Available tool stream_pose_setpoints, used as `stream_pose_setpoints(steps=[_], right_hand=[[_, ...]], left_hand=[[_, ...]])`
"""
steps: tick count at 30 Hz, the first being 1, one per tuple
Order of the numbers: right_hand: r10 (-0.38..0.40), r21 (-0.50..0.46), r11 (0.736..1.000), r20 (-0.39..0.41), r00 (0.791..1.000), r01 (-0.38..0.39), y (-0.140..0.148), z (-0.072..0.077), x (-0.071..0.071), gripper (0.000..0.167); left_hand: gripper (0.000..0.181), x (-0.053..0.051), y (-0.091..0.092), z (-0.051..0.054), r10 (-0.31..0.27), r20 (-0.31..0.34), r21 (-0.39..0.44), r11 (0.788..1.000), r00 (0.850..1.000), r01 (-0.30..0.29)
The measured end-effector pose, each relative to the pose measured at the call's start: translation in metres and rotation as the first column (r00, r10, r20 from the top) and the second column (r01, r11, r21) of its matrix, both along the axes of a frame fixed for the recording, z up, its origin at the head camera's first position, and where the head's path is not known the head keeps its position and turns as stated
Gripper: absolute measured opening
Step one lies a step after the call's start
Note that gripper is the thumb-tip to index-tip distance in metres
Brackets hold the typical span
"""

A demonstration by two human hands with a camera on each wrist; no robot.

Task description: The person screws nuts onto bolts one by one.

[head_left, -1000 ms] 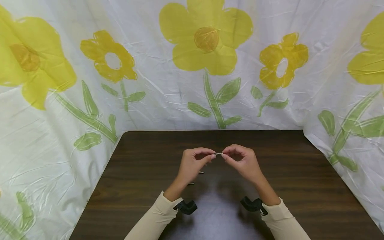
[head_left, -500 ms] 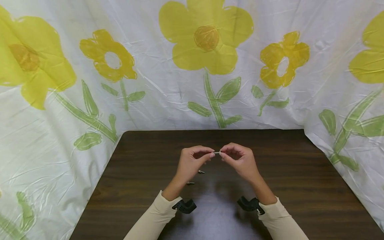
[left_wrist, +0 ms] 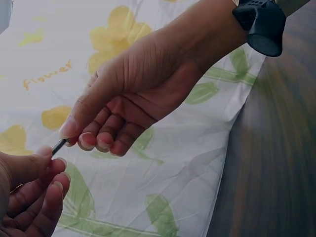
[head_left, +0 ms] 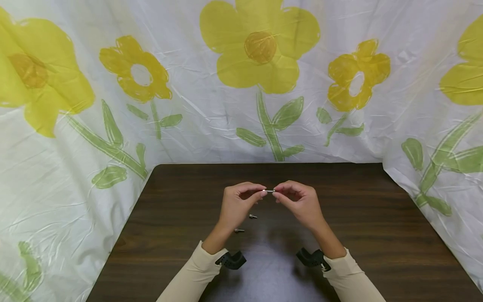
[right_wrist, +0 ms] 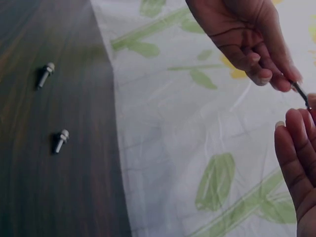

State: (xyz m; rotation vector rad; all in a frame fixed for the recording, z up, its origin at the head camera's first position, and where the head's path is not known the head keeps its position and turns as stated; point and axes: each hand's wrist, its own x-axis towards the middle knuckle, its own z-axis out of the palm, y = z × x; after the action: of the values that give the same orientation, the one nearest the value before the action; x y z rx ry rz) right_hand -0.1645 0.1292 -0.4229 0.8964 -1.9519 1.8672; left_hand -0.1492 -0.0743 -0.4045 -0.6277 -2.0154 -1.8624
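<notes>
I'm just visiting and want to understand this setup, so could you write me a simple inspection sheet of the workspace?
Surface: dark wood-grain table, with a bright sheen near its front.
Job's things: thin metal piece, held up above the table; its ends are hidden by fingertips.
Clutter: only two small loose bolts, a farther bolt and a nearer bolt, lying apart.
Hands: left hand and right hand each pinch one end of the piece.
Cables: nothing seen.
Surroundings: white cloth with yellow flowers behind and beside the table; a black device at each wrist.
</notes>
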Motion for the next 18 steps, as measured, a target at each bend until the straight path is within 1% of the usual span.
stream_pose_setpoints(steps=[5,8,13,18], right_hand=[[-0.027,0.039,0.999,-0.061,0.998,0.029,-0.001,0.003,0.0,0.018],[-0.039,0.076,0.996,-0.114,0.993,0.048,-0.002,0.006,0.0,0.02],[-0.049,0.128,0.989,-0.186,0.981,0.074,-0.002,0.01,0.002,0.017],[-0.046,0.16,0.984,-0.205,0.978,0.08,-0.001,0.01,0.004,0.017]], left_hand=[[0.008,0.008,-0.001,0.014,0.008,-0.019,-0.023,1.0,1.0,-0.008],[0.007,0.011,-0.002,0.02,0.005,-0.034,-0.028,1.0,0.999,-0.006],[0.008,0.013,-0.003,0.022,0.005,-0.045,-0.038,0.999,0.999,-0.006],[0.008,0.015,-0.004,0.023,0.01,-0.054,-0.058,0.998,0.998,-0.013]])
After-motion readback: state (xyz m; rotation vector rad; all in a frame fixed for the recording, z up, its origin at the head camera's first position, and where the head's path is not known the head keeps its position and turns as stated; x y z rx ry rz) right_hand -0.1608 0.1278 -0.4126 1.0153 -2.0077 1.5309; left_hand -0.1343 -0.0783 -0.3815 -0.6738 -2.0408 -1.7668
